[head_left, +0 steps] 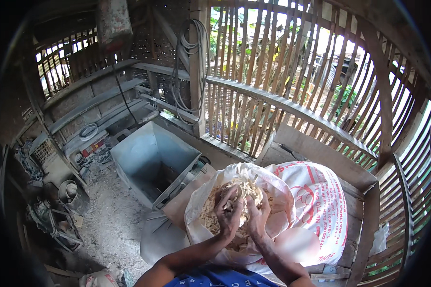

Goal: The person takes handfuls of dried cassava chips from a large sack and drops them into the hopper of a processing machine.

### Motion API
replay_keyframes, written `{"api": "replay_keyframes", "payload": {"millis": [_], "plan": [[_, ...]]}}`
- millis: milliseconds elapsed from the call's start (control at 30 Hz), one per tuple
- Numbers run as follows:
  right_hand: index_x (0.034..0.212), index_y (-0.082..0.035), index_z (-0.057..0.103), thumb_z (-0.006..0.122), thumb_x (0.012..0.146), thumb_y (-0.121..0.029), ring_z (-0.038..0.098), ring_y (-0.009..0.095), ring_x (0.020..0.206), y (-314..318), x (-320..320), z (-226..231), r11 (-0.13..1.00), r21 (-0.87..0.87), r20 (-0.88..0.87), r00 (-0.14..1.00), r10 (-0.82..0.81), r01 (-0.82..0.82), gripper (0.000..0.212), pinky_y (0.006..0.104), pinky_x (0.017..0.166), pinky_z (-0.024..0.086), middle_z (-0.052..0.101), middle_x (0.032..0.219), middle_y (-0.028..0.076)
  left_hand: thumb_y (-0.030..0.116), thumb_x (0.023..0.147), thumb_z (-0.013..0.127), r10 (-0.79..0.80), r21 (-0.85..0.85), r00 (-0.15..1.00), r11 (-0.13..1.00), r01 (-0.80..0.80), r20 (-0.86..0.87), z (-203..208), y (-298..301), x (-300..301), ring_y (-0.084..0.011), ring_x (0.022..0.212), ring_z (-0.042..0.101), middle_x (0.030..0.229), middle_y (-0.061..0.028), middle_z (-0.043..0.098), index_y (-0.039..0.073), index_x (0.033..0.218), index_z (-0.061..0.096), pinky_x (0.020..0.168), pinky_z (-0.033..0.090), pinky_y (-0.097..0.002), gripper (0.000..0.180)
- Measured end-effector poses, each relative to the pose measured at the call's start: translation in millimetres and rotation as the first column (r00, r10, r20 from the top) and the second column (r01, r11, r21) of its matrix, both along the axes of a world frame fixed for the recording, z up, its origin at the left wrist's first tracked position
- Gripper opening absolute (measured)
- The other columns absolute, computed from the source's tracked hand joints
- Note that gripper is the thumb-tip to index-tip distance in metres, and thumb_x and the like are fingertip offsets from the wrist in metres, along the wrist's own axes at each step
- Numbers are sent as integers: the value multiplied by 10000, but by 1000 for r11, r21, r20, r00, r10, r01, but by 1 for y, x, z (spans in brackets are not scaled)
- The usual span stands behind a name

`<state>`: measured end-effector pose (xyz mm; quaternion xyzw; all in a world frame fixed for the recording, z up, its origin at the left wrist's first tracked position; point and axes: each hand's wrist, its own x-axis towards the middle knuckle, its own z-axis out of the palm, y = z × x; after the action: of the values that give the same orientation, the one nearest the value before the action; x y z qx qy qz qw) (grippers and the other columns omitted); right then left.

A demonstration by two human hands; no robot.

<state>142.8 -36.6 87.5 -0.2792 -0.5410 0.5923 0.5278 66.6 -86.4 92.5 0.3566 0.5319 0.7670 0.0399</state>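
Note:
An open white woven sack (190,216) stands right in front of me, full of pale, dry, flaky chips (209,210). Both my hands are over its mouth, cupped toward each other. My left hand (229,215) curls around one side of a heap of the chips, and my right hand (257,216) holds the other side. Some of the heap shows between and above the fingers. Leaning against it on the right is a second, fuller white sack (337,196) with red print.
A grey metal hopper (136,146) with a dark bottom stands ahead to the left. Coiled hose (189,45) hangs from a post beside the slatted wall (273,57). Buckets (69,192) and metal frames clutter the dusty floor (112,210) at left. Wooden boards (316,148) lie behind the sacks.

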Motion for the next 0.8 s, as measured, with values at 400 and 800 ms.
{"api": "replay_keyframes", "payload": {"millis": [400, 800], "plan": [[1351, 22, 544, 728, 910, -261, 616, 134, 996, 12, -93, 99, 967, 212, -6, 989, 146, -141, 555, 285, 849, 500, 675, 1138, 89, 100, 873, 673, 191, 218, 979, 961, -171, -73, 84, 4, -85, -283, 1103, 586, 1197, -148, 594, -3, 1215, 651, 950, 475, -387, 358], [1218, 47, 636, 760, 887, -205, 629, 110, 874, -8, -282, 88, 854, 18, -140, 844, 517, -520, 434, 269, 792, 506, 698, 1049, 72, 127, 903, 677, 328, 8, 917, 941, -338, 226, 95, -44, -252, -183, 1054, 610, 1125, -104, 625, -7, 1133, 708, 900, 484, -316, 268]]}}
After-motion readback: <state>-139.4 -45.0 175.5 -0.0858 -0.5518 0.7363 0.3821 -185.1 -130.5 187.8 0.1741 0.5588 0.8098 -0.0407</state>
